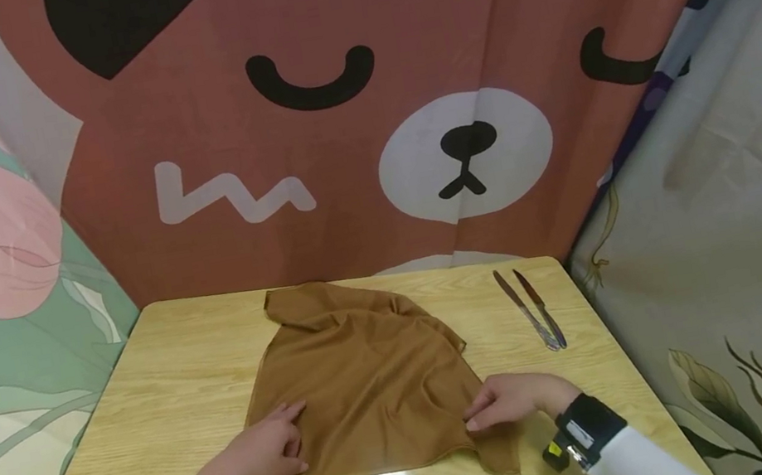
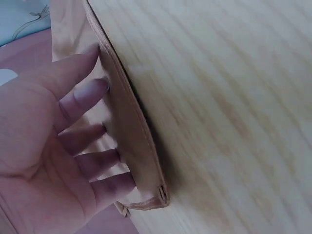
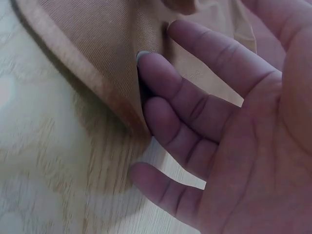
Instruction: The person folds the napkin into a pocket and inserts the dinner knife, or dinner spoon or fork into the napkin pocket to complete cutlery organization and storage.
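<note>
A brown cloth (image 1: 367, 382) lies spread over the middle of the table, with wrinkles across it and its far edge rumpled and folded over. My left hand (image 1: 269, 449) rests at its near left side. In the left wrist view the fingertips (image 2: 109, 156) press on the cloth just inside its hemmed edge. At the near right corner, my right hand (image 1: 514, 398) touches the cloth with loosely bent fingers. The right wrist view shows fingertips (image 3: 158, 73) against a raised fold, the little finger apart from it over the wood. That corner hangs toward the table's front.
Two table knives (image 1: 532, 309) lie side by side at the back right of the wooden table (image 1: 169, 374). A printed curtain with a bear face (image 1: 466, 156) hangs right behind the table, and more patterned fabric (image 1: 747, 210) hangs along the right side.
</note>
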A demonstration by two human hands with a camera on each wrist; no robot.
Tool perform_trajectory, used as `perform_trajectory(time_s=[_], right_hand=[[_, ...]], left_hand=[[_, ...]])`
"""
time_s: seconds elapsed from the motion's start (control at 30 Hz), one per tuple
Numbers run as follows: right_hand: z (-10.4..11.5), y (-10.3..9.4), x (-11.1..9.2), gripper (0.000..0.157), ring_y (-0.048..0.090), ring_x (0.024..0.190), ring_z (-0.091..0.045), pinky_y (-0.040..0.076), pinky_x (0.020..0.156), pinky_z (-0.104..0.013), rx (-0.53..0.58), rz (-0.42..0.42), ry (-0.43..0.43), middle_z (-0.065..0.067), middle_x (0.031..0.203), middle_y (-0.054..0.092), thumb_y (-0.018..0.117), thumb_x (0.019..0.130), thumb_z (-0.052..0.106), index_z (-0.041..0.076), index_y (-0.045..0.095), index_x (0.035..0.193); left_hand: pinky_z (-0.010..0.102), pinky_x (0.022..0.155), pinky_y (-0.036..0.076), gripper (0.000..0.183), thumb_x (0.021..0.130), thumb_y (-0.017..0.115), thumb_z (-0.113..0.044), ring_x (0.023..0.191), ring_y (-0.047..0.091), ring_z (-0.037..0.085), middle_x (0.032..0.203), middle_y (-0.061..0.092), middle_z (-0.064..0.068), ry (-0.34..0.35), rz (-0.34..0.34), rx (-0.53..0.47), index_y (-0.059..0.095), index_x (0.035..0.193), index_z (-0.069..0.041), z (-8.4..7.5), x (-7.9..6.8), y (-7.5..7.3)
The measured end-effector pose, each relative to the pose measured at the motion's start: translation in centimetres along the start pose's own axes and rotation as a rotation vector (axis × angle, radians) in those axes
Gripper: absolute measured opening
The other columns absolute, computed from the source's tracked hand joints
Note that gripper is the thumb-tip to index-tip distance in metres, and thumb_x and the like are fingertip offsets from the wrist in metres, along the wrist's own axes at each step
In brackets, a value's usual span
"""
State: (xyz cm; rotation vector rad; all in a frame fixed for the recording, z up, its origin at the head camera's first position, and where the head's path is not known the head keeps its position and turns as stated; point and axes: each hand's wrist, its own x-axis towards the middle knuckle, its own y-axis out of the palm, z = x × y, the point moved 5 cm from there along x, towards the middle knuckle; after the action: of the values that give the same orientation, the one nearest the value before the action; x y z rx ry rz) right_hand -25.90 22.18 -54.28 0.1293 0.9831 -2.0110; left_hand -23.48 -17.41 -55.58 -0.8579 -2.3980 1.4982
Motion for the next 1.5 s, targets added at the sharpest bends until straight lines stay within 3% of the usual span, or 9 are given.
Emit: perform_trajectory(time_s=[0.2, 0.37, 0.47, 0.63, 0.73, 0.8, 0.93, 1.23, 1.5], right_hand=[[-0.8, -0.3, -0.9, 0.048, 0.036, 0.048, -0.003, 0.029, 0.047, -0.022, -0.052, -0.046, 0.023, 0.014, 0.052, 0.04, 0.064, 0.091, 0.046, 0.009, 0.061, 0.061], [-1.2, -0.5, -1.5, 0.054, 0.036, 0.046, -0.005, 0.028, 0.045, -0.023, -0.051, -0.065, 0.07, 0.012, 0.05, 0.041, 0.065, 0.09, 0.044, -0.004, 0.06, 0.066], [-1.4, -1.3, -0.8, 0.05, 0.042, 0.047, -0.005, 0.033, 0.045, -0.024, -0.042, -0.099, 0.062, 0.007, 0.052, 0.051, 0.066, 0.09, 0.044, 0.0, 0.065, 0.067], [-2.9, -4.7, 1.5, 0.032, 0.049, 0.054, -0.012, 0.039, 0.048, -0.028, 0.089, -0.375, 0.125, -0.005, 0.065, 0.06, 0.067, 0.091, 0.037, 0.006, 0.067, 0.079], [-4.3, -6.3, 2.9, 0.025, 0.053, 0.059, -0.019, 0.041, 0.049, -0.031, 0.194, -0.555, 0.242, -0.008, 0.076, 0.06, 0.067, 0.091, 0.034, 0.009, 0.065, 0.092], [-5.0, -6.7, 3.8, 0.026, 0.057, 0.063, -0.023, 0.044, 0.051, -0.033, 0.246, -0.604, 0.318, -0.01, 0.084, 0.062, 0.067, 0.091, 0.034, 0.01, 0.064, 0.1], [-5.9, -6.6, 5.6, 0.03, 0.063, 0.07, -0.025, 0.052, 0.056, -0.036, 0.35, -0.587, 0.403, -0.01, 0.092, 0.064, 0.065, 0.091, 0.035, 0.008, 0.067, 0.104], [-6.8, -5.9, 7.9, 0.034, 0.063, 0.058, -0.022, 0.055, 0.055, -0.038, 0.612, -0.408, 0.454, -0.011, 0.073, 0.066, 0.062, 0.092, 0.038, 0.005, 0.065, 0.095], [-6.7, -6.6, 8.2, 0.028, 0.063, 0.063, -0.02, 0.056, 0.058, -0.034, 0.886, -0.647, 0.439, -0.008, 0.083, 0.063, 0.065, 0.09, 0.028, 0.003, 0.065, 0.102]], left_hand=[[0.055, 0.097, 0.043, 0.045, 0.061, 0.088, -0.046, 0.136, 0.033, 0.052, 0.151, 0.036, 0.025, -0.101, -0.04, 0.068, 0.049, 0.067, -0.024, 0.0, -0.2, -0.4], [0.05, 0.088, 0.047, 0.054, 0.05, 0.09, -0.055, 0.136, 0.037, 0.044, 0.15, 0.039, 0.021, -0.16, -0.011, 0.113, 0.049, 0.07, -0.024, -0.1, -0.4, -0.6], [0.046, 0.076, 0.048, 0.052, 0.056, 0.087, -0.058, 0.124, 0.051, 0.038, 0.141, 0.05, 0.018, -0.15, -0.029, 0.128, 0.052, 0.075, -0.025, 0.1, 0.1, -0.9], [0.05, 0.086, 0.05, 0.056, 0.071, 0.078, -0.061, 0.114, 0.058, 0.033, 0.134, 0.055, 0.014, -0.132, -0.136, 0.169, 0.065, 0.107, -0.02, 0.5, 1.8, -1.5], [0.055, 0.102, 0.04, 0.074, 0.072, 0.079, -0.057, 0.132, 0.044, 0.039, 0.147, 0.043, 0.019, -0.145, -0.142, 0.149, 0.06, 0.13, -0.015, 0.8, 2.8, -1.5], [0.059, 0.105, 0.035, 0.082, 0.071, 0.08, -0.055, 0.139, 0.033, 0.043, 0.153, 0.035, 0.02, -0.162, -0.107, 0.116, 0.053, 0.139, -0.016, 0.9, 3.3, -1.3], [0.065, 0.104, 0.031, 0.093, 0.069, 0.082, -0.055, 0.144, 0.019, 0.045, 0.158, 0.026, 0.018, -0.197, -0.031, 0.064, 0.045, 0.146, -0.02, 0.8, 3.8, -0.7], [0.063, 0.107, 0.028, 0.094, 0.066, 0.082, -0.058, 0.144, 0.021, 0.044, 0.157, 0.027, 0.018, -0.213, -0.006, 0.07, 0.047, 0.145, -0.02, 0.5, 4.1, -0.3], [0.062, 0.106, 0.031, 0.095, 0.064, 0.084, -0.058, 0.143, 0.024, 0.044, 0.156, 0.029, 0.018, -0.218, -0.01, 0.093, 0.049, 0.144, -0.021, 0.5, 4.1, -0.6]])
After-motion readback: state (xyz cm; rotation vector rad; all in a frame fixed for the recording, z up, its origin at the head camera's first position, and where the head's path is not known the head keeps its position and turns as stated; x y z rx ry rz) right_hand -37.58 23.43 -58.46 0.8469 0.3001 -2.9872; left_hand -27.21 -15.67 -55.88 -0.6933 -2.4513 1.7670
